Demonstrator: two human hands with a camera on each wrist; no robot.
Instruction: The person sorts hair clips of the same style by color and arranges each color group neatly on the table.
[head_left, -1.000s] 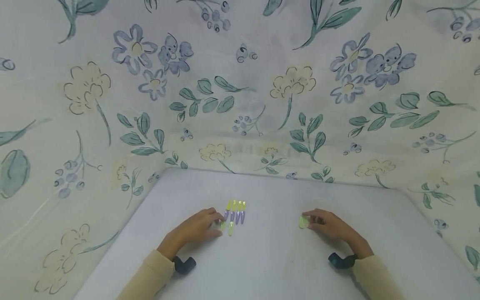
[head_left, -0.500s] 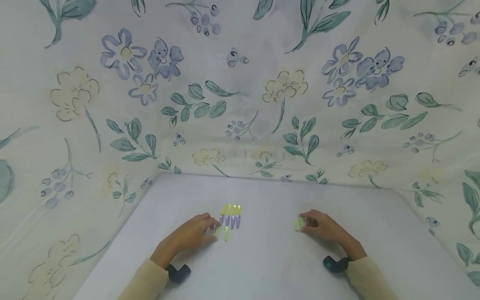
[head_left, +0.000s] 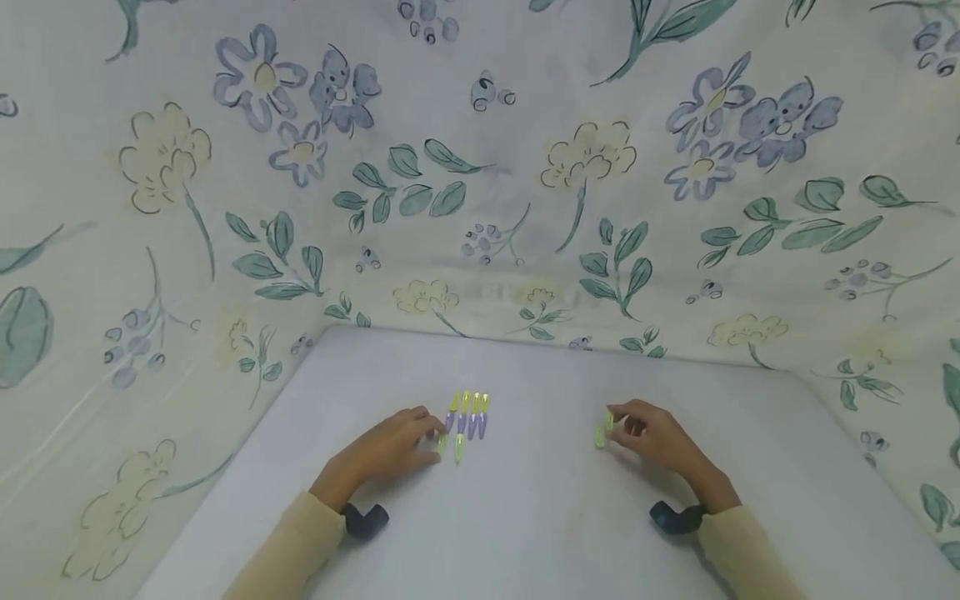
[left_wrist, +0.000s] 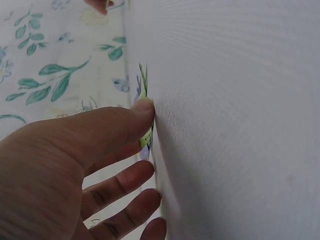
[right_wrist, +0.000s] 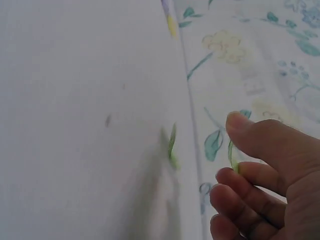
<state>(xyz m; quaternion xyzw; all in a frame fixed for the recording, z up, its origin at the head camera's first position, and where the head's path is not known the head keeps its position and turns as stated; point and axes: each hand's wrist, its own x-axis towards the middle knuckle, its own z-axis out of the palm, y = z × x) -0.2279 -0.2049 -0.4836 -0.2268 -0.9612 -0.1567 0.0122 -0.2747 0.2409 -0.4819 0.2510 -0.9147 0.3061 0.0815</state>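
Note:
My left hand (head_left: 393, 447) is at the table's left, thumb and forefinger at the two ends of a light green snap hair clip (head_left: 442, 443) lying on the white surface. In the left wrist view the thumb covers part of that clip (left_wrist: 146, 138). Just right of it lies another green clip (head_left: 459, 449), below a row of purple clips (head_left: 472, 426) and a row of yellow clips (head_left: 476, 402). My right hand (head_left: 658, 433) pinches a green clip (right_wrist: 231, 153) between thumb and forefinger, raised off the table. A further green clip (head_left: 599, 437) lies beside those fingers.
The white table (head_left: 525, 508) reaches back to a flower-printed cloth (head_left: 510, 192) that hangs behind it and at both sides. A dark wrist device (head_left: 366, 522) is on the left wrist, and another device (head_left: 677, 517) is on the right.
The right hand has lifted one green clip away from the other, which stays on the table. The left hand stays at its green clip. The head view shifts slightly.

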